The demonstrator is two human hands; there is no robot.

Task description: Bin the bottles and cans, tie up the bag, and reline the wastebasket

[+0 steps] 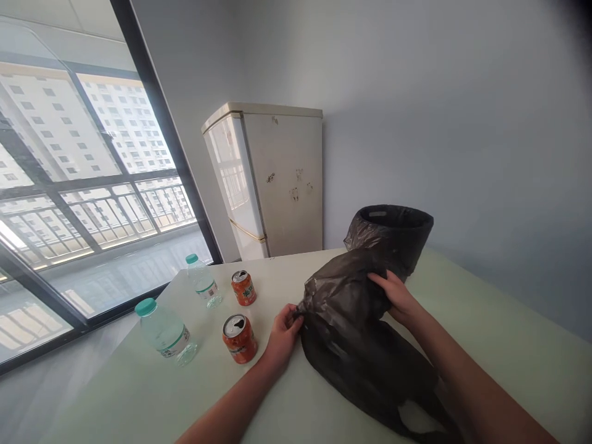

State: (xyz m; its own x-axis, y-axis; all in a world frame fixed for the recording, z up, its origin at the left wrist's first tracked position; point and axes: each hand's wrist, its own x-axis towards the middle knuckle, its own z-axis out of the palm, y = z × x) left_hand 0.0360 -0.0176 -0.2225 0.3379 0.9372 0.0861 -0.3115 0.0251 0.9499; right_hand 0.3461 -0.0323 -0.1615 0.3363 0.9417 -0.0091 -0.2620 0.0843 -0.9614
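A crumpled black plastic bag [342,333] lies across the table in front of me, with a handle loop at its near right end. My left hand [285,333] pinches a gathered corner at the bag's left edge. Higher up on the right side, my right hand [393,293] grips the bag, and some of its fingers are hidden by the film. Just behind the bag stands a black trash bin [419,237] with an open round top. Dark plastic film covers part of its side, and its lower part is hidden behind the bag and my right hand.
Left of my left hand stand two orange cans, a near one [239,342] and a farther one [243,290], both opened. Beside them are two clear green-capped bottles, one near [164,333] and one farther back [202,280]. A white refrigerator [287,185] stands beyond the table [485,333].
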